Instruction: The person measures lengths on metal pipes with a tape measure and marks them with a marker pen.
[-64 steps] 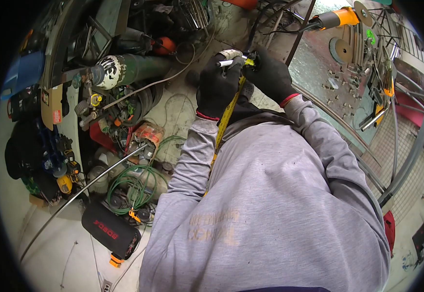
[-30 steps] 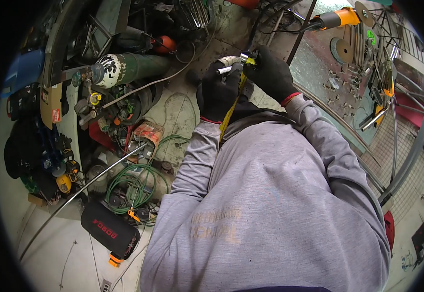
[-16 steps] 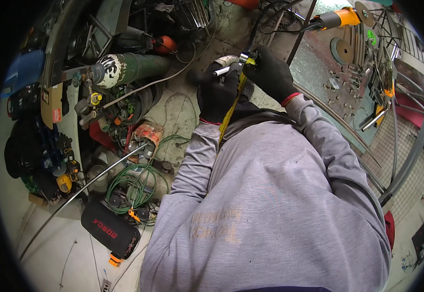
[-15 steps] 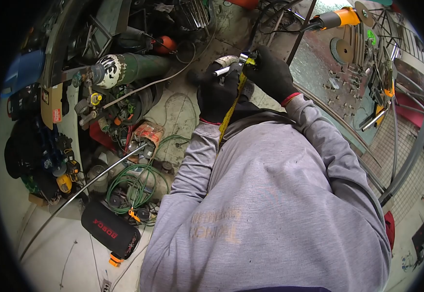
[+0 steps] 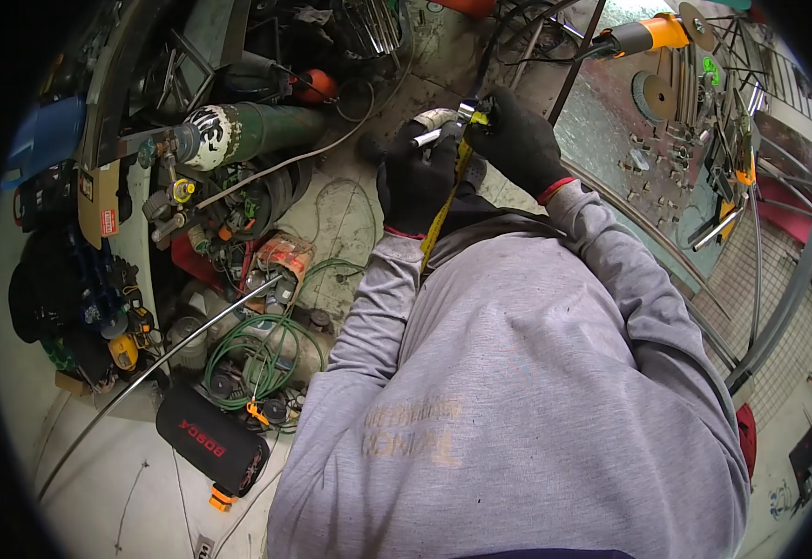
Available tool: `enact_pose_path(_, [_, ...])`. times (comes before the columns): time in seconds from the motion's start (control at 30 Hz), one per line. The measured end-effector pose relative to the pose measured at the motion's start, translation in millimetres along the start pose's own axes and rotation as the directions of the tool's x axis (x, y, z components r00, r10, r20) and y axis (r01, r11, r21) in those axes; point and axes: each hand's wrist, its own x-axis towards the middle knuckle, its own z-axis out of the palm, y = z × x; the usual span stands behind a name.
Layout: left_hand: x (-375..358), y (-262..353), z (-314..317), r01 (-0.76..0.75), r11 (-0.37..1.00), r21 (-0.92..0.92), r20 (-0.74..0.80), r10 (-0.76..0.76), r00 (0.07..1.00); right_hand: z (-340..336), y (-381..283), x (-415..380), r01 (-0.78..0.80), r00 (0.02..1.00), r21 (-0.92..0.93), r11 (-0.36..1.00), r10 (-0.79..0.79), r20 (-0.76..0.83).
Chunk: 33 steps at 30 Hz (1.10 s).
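Note:
Both my hands wear black gloves with red cuffs and are close together in front of my body. My left hand [image 5: 417, 186] is closed around a white, pen-like stick [image 5: 426, 138] that juts out past the fingers. My right hand [image 5: 521, 144] is closed on a tape measure [image 5: 481, 117], mostly hidden by the glove. Its yellow blade [image 5: 438, 224] runs down past my left wrist toward my waist. A shiny metal piece [image 5: 466, 111] shows between the two hands, at the top of the blade.
On the right, a workbench [image 5: 592, 130] bears an angle grinder [image 5: 648, 35], a round disc [image 5: 655, 97] and small metal pieces. To the left lie a green gas cylinder [image 5: 266, 132], a coiled green hose [image 5: 262, 359], a long metal rod [image 5: 169, 352] and a black speaker-like case [image 5: 212, 440].
My left hand and the white stick have shifted very slightly. My right hand keeps its hold on the tape measure, almost still.

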Motion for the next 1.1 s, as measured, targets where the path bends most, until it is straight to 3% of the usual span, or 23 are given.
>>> enact_pose_path(0.13, [8.5,7.1,-6.7,-0.027,0.999,-0.022,-0.032,0.026,0.999,1.4,4.7,1.5,0.025,1.000,0.015,1.000,-0.025,-0.019])
enact_pose_path(0.23, [28.9,6.9,-24.7,-0.073,0.990,-0.117,0.036,0.078,0.996,-1.2,-0.4,-0.4,0.005,1.000,0.019,1.000,-0.005,-0.018])
enact_pose_path(0.3, [45.2,-0.5,-35.0,-0.056,0.991,0.123,0.299,0.016,0.954,-2.4,-1.8,-0.5,-0.029,0.999,0.019,0.999,0.028,0.014])
enact_pose_path(0.33, [56.2,1.6,-29.1,-0.092,0.995,-0.037,0.266,0.098,0.959,-2.1,-1.7,-0.7,-0.031,0.999,0.021,0.999,0.031,0.013])
enact_pose_path(0.43, [82.1,-5.7,-24.7,-0.183,0.983,-0.031,0.357,0.181,0.916,-2.6,-1.7,-1.2,-0.006,1.000,0.018,1.000,0.006,-0.006])
enact_pose_path(0.5, [91.8,-5.4,-19.3,-0.120,0.990,-0.080,0.395,0.141,0.908,-2.9,-4.3,-2.6,-0.009,1.000,-0.001,1.000,0.009,-0.016])
enact_pose_path(0.6, [105.3,-16.1,-13.6,-0.221,0.973,-0.065,0.434,0.227,0.872,-2.2,-2.9,-3.8,0.018,0.999,0.001,1.000,-0.018,-0.029])
enact_pose_path(0.7, [111.7,-18.5,-10.8,-0.177,0.977,-0.115,0.472,0.211,0.856,-2.0,-2.6,-3.7,0.011,1.000,-0.024,1.000,-0.011,-0.022])
enact_pose_path(0.77, [115.9,-7.3,-12.5,0.163,0.979,-0.121,0.532,-0.074,0.843,-2.3,-2.1,-3.6,0.012,1.000,-0.030,0.999,-0.013,-0.018])
enact_pose_path(1.1, [121.6,-13.7,-6.3,0.195,0.975,-0.111,0.599,-0.090,0.796,7.7,3.9,-5.4,0.052,0.997,-0.005,0.999,-0.053,-0.062])
